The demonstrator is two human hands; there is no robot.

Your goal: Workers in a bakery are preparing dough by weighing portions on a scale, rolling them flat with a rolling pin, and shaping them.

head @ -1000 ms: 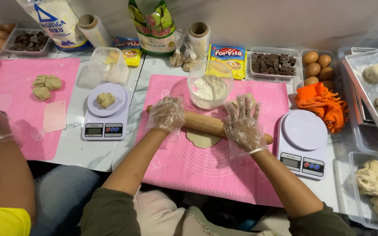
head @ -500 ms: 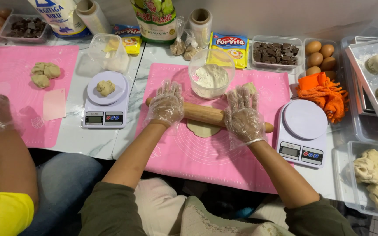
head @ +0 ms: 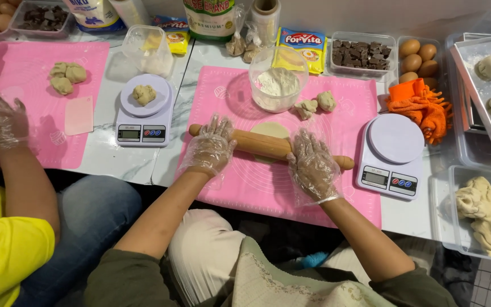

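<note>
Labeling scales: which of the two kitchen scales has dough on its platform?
The left scale, between the two pink mats, carries a dough lump. The right scale, beside the orange cloth, is bare.

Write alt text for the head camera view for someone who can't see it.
Two hands in clear plastic gloves, left hand and right hand, press a wooden rolling pin over a flat disc of dough on a pink mat. Flour bowl and scales nearby.
</note>
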